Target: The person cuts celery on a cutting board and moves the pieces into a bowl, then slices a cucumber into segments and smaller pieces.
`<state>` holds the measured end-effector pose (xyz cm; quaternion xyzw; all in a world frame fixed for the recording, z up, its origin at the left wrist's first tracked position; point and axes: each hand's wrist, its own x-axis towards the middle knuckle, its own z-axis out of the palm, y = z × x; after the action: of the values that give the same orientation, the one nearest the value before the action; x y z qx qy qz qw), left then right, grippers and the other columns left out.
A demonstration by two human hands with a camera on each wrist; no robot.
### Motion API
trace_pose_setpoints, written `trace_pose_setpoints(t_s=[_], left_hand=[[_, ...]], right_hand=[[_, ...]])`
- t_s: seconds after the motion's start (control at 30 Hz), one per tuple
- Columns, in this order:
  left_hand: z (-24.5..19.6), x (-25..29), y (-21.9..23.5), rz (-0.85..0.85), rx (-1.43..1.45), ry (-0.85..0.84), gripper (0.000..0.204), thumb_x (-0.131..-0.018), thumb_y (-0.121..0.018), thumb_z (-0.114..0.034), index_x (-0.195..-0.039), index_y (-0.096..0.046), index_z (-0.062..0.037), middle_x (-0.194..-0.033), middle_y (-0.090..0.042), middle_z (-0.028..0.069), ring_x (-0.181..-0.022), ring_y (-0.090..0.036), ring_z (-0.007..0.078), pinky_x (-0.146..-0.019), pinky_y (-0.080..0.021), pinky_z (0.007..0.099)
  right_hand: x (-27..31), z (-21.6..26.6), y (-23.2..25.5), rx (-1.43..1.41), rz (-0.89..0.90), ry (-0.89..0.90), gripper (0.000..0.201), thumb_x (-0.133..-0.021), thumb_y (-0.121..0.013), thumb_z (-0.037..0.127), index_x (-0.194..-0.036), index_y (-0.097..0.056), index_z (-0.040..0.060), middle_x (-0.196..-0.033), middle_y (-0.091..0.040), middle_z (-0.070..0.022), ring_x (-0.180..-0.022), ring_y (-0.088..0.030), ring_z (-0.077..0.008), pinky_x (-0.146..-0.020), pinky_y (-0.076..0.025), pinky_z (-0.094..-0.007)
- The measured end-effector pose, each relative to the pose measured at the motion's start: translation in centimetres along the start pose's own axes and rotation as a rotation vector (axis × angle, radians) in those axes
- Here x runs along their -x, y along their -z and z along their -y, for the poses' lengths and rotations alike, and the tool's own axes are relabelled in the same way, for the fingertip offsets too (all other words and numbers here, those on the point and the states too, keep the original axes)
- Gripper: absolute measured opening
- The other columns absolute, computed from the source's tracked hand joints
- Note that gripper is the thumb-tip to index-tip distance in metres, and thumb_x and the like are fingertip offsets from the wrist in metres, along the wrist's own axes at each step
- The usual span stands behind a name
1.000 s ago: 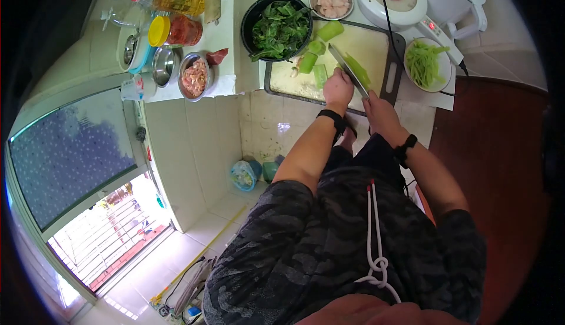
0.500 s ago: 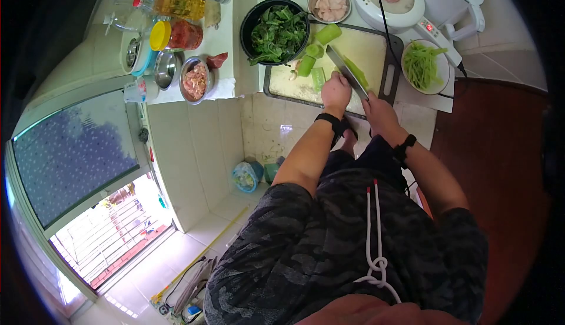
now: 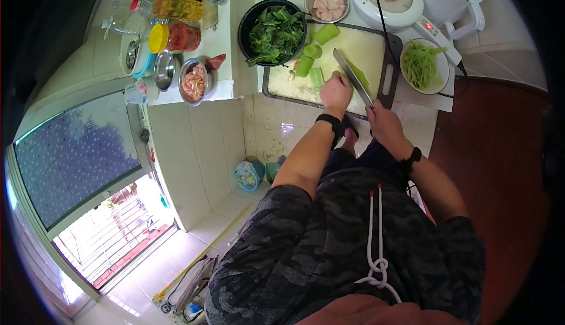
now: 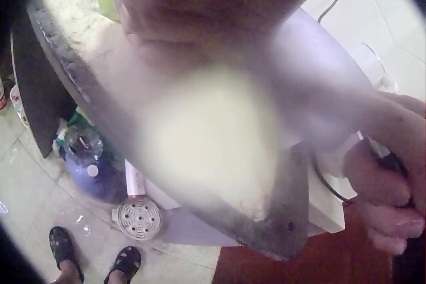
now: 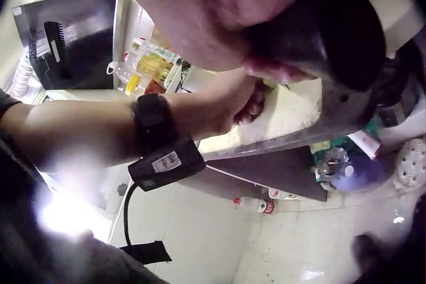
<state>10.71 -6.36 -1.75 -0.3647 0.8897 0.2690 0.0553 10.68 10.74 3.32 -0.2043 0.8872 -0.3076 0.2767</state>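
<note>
In the head view my right hand (image 3: 385,125) grips a kitchen knife (image 3: 353,78), its blade slanting over the cutting board (image 3: 376,48). The black handle (image 5: 346,34) shows up close in the right wrist view. My left hand (image 3: 336,93) is on the board just left of the blade, fingers curled down in the right wrist view, holding a green vegetable piece (image 5: 269,83) mostly hidden under them. Thin green slices (image 3: 360,78) lie right of the blade. Several thick light-green chunks (image 3: 304,66) sit left of the hand, near garlic cloves (image 3: 291,75).
Behind the board stand a black bowl of dark leaves (image 3: 241,37), a metal bowl of pale meat (image 3: 328,6) and a white lidded cooker (image 3: 388,13). A plate of green shreds (image 3: 422,66) is at right. A black cord (image 3: 379,7) crosses the board's back corner.
My right hand and the knife have drawn slightly back toward my body and to the right. The left hand has stayed nearly in place on the board.
</note>
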Motion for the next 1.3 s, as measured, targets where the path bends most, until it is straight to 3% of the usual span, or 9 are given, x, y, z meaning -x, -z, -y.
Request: trace_pose_setpoints(t_s=[0.4, 0.63, 0.87, 1.07, 1.3], left_hand=[[0.0, 0.3, -0.1, 0.044, -0.007, 0.023, 0.026, -0.091, -0.051, -0.032, -0.090, -0.065, -0.0104, -0.078, -0.068, 0.0189, -0.078, -0.066, 0.0392, -0.070, -0.052, 0.0485], [0.1, 0.4, -0.5, 0.006, -0.008, -0.003, 0.024, -0.092, -0.050, -0.030, -0.087, -0.063, -0.0101, -0.077, -0.068, 0.0190, -0.075, -0.066, 0.0397, -0.067, -0.052, 0.0501], [0.2, 0.4, -1.0, -0.038, -0.059, -0.055, 0.022, -0.092, -0.049, -0.027, -0.087, -0.061, -0.0087, -0.072, -0.067, 0.0197, -0.070, -0.066, 0.0394, -0.062, -0.052, 0.0500], [-0.1, 0.4, -0.7, -0.015, -0.091, -0.018, 0.023, -0.092, -0.048, -0.027, -0.088, -0.060, -0.0087, -0.074, -0.067, 0.0196, -0.071, -0.066, 0.0395, -0.064, -0.052, 0.0501], [-0.1, 0.6, -0.7, -0.015, -0.072, -0.031, 0.024, -0.094, -0.047, -0.028, -0.090, -0.060, -0.0082, -0.075, -0.067, 0.0199, -0.072, -0.066, 0.0398, -0.065, -0.052, 0.0503]], right_hand=[[0.1, 0.6, -0.3, 0.023, 0.000, -0.017, 0.025, -0.098, -0.049, 0.027, -0.097, -0.049, 0.0018, -0.074, -0.063, -0.0261, -0.073, -0.063, -0.0453, -0.066, -0.048, -0.0563], [-3.0, 0.6, -2.1, -0.013, -0.044, -0.008, 0.028, -0.098, -0.048, 0.029, -0.098, -0.051, 0.0005, -0.077, -0.063, -0.0273, -0.076, -0.062, -0.0465, -0.067, -0.047, -0.0565], [0.4, 0.5, -1.3, -0.022, 0.011, -0.065, 0.029, -0.098, -0.048, 0.029, -0.099, -0.051, 0.0001, -0.077, -0.063, -0.0278, -0.075, -0.062, -0.0471, -0.068, -0.047, -0.0567], [-2.9, 0.6, -2.8, -0.050, -0.070, -0.026, 0.030, -0.098, -0.047, 0.029, -0.099, -0.051, -0.0004, -0.077, -0.063, -0.0284, -0.077, -0.061, -0.0475, -0.069, -0.047, -0.0567], [0.6, 0.2, -1.6, -0.076, -0.003, -0.062, 0.031, -0.098, -0.047, 0.030, -0.100, -0.051, -0.0006, -0.080, -0.064, -0.0278, -0.080, -0.061, -0.0484, -0.070, -0.046, -0.0568]])
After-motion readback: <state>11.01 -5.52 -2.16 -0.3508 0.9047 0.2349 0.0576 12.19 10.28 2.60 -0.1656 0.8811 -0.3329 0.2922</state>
